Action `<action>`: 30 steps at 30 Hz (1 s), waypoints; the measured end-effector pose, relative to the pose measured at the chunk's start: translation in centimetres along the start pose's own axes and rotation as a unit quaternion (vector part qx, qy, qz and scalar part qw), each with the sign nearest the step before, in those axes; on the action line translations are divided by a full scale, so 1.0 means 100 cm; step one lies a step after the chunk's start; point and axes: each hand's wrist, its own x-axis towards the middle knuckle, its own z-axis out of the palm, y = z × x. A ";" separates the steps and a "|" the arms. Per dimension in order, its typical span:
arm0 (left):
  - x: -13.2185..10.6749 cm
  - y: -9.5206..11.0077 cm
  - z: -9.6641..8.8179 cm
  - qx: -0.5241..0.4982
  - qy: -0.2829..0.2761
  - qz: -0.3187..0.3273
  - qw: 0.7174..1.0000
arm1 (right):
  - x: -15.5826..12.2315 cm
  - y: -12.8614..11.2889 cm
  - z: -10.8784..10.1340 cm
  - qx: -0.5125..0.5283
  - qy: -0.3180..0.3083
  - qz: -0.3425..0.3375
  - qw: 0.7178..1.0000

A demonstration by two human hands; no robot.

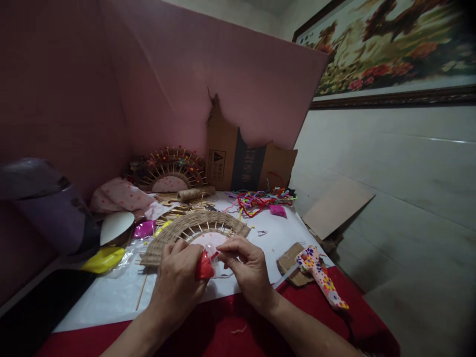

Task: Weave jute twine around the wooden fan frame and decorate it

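A: Where is the red packet [205,267]?

B: At the centre of the clock, above the near edge of the white sheet [107,297], between the two hands

A: And how are those?

B: The left hand [181,267], on its nine o'clock side, is closed around it; the right hand [243,265], at three, pinches the clear end with thumb and finger

A: What sits nearest?

B: A woven arch [197,221] at eleven to twelve, with short sticks fanning inside it, and a loose stick [142,292] between eight and nine

A: Further out?

B: A pink packet [144,229] at ten, a yellow packet [106,260] at nine, and at three a flowered glue gun [323,277] lying partly over a cardboard piece [290,263]

A: The far side?

B: A second arch [169,171], studded with coloured pins, at eleven, a twine roll [195,193] at twelve, tangled coloured strings [256,201] between one and two, and behind them torn cardboard [219,166] standing at one; red cloth [223,320] shows at six
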 end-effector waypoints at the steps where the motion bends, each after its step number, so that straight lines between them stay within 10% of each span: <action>1: 0.000 0.000 0.000 -0.003 -0.002 0.002 1.000 | 0.000 0.000 0.000 0.004 -0.013 -0.003 1.000; 9: 0.000 0.001 0.000 -0.010 -0.010 0.007 1.000 | 0.004 -0.002 0.000 0.095 -0.042 0.118 0.988; 16: 0.000 -0.001 0.002 0.024 -0.017 0.008 1.000 | 0.001 -0.008 -0.001 -0.060 -0.049 -0.035 0.996; 30: 0.000 -0.002 0.002 0.026 -0.021 0.017 0.999 | 0.003 -0.002 -0.001 -0.103 -0.080 -0.040 0.991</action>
